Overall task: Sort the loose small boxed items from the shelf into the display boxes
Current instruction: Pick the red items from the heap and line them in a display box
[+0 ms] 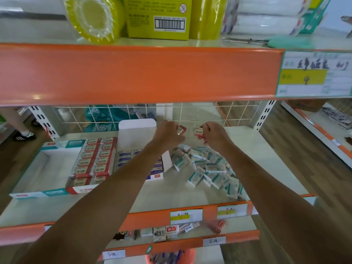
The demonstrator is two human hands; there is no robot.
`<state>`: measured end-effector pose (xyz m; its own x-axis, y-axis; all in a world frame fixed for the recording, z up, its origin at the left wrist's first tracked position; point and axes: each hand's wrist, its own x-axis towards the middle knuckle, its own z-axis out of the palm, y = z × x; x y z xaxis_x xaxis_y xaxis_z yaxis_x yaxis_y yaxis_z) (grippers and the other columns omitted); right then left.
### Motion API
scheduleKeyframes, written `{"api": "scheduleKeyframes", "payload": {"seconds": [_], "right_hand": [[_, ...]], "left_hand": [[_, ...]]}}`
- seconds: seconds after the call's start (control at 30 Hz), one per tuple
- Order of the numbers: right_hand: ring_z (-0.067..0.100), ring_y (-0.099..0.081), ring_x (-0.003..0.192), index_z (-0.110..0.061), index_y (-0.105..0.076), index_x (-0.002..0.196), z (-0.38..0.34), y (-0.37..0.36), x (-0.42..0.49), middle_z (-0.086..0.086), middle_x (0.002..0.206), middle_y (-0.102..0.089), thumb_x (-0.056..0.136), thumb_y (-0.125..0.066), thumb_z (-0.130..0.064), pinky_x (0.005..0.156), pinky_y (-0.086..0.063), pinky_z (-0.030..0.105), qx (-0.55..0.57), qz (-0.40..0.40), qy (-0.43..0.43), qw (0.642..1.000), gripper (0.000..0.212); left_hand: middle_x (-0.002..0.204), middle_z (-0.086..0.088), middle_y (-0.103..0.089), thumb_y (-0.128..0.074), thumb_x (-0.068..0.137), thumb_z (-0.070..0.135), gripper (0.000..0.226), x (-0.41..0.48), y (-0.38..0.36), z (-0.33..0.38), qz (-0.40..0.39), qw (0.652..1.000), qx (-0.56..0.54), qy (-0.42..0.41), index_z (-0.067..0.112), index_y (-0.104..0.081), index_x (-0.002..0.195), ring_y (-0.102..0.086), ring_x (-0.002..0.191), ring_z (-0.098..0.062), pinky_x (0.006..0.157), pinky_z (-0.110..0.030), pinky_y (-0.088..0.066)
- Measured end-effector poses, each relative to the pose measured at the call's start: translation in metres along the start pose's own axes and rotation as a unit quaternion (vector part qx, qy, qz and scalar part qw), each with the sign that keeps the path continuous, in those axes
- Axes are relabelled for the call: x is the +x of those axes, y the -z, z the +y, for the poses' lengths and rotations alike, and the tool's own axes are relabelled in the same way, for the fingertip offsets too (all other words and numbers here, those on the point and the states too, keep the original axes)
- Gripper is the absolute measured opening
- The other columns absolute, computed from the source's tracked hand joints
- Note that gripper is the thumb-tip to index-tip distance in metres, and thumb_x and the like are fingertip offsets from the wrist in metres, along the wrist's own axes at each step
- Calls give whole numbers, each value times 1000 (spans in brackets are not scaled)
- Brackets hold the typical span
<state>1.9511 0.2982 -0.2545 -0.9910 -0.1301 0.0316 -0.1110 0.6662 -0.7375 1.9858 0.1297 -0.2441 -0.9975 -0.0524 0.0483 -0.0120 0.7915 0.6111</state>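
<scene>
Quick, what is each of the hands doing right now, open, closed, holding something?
Left hand: closed, gripping a small red-and-white box.
Right hand: closed, pinching a second small box.

Left hand (169, 134) and right hand (211, 136) each pinch a red-and-white box: left-hand box (181, 129), right-hand box (198, 131). Above the hands, orange shelf edge (133, 73); higher still, yellow tape roll (95, 18); behind, white wire grid (190, 115). Left of the left hand, red-and-white packed boxes (95, 161); below the right hand, teal-and-white loose boxes (207, 168).
</scene>
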Motion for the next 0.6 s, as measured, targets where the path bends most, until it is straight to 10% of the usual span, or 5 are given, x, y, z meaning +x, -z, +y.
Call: {"api": "scheduleKeyframes", "payload": {"seconds": [0.6], "right_hand": [[18, -68, 83, -13, -59, 117, -89, -61, -40, 5, 101, -68, 96, -51, -13, 73, -59, 35, 76, -70, 64, 993, 23]], "left_hand": [[96, -6, -65, -72, 81, 7, 39, -52, 83, -63, -6, 977, -204, 68, 18, -56, 116, -66, 70, -17, 67, -25, -57]]}}
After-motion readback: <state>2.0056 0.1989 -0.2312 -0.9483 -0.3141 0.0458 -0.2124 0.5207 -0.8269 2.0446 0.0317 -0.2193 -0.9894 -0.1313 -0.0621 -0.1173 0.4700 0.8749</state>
